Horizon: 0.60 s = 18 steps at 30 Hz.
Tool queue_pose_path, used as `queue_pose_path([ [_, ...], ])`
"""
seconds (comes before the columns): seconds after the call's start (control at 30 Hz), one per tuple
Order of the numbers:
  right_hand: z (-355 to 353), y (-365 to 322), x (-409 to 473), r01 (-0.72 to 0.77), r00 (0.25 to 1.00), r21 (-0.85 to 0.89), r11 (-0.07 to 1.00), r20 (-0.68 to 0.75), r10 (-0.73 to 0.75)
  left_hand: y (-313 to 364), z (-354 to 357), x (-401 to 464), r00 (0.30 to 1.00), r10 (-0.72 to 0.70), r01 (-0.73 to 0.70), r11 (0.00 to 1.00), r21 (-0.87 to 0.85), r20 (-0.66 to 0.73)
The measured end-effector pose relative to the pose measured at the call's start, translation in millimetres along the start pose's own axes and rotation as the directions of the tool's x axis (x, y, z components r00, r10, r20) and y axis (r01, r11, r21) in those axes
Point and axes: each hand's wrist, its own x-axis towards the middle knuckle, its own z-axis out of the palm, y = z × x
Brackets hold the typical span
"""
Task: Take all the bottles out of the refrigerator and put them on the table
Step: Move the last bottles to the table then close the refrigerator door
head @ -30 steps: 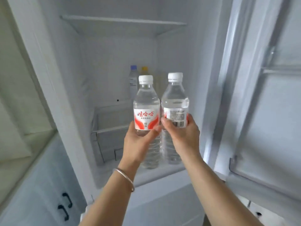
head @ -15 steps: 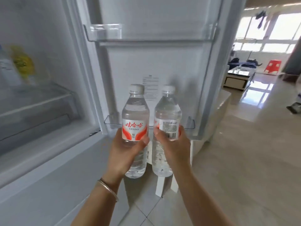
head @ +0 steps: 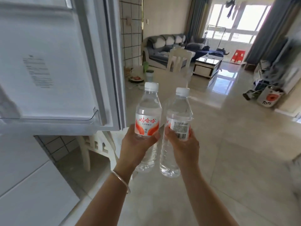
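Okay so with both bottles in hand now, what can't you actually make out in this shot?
Head view only:
- Refrigerator interior: out of frame; only the open door shows, so remaining bottles cannot be counted.
- Table: the door covers its left part.
- Door sticker: text blurred.
- Left bottle and right bottle: middles hidden by the left hand and right hand.

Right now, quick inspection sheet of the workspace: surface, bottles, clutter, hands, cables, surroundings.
Surface: dining table ahead, pale top, partly bare.
Job's things: two clear water bottles, upright, white caps; left bottle shows red logo, right bottle shows barcode.
Clutter: plate of food, jar at the table's far left.
Hands: left hand and right hand each grip one bottle.
Cables: nothing seen.
Surroundings: open refrigerator door at left, chair, sofa, coffee table, tiled floor.
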Motion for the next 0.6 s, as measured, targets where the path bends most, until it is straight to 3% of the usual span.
queue_pose_path([
  [0.2, -20.2, 34.1, 80.0, -0.029, 0.999, -0.006, 1.000, -0.015, 0.028, -7.3, 69.8, 58.9, 0.999, 0.024, -0.024, 1.000, 0.013, 0.038],
  [0.6, 45.9, 70.1, 315.2, -0.025, 1.000, -0.051, 0.998, 0.003, 0.025, -46.9, 137.3, 298.1, 0.989, -0.094, 0.080, 0.989, -0.125, -0.114],
])
